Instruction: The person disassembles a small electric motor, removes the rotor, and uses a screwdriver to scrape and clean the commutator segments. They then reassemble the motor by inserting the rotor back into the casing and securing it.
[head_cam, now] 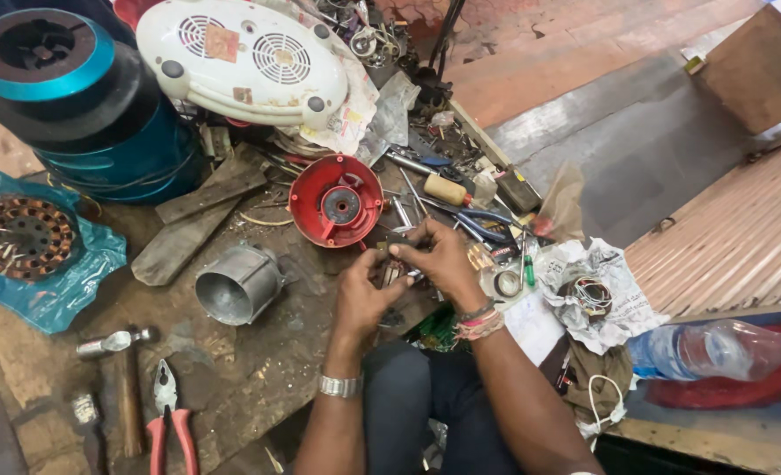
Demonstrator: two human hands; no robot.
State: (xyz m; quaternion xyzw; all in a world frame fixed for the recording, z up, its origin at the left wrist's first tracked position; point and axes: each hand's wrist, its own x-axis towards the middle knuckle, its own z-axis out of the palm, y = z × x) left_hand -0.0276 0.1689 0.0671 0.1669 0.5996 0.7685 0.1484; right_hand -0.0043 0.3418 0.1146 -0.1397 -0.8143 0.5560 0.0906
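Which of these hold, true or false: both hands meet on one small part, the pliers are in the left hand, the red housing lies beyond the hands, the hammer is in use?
1. Both hands, left hand and right hand, meet on a small dark part: true.
2. The red-handled pliers are in the left hand: false, they lie on the bench.
3. The red round housing lies beyond the hands: true.
4. The hammer is in use: false, it lies untouched beside the pliers.

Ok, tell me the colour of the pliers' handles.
Red; the pliers show best in the head view, lower left.
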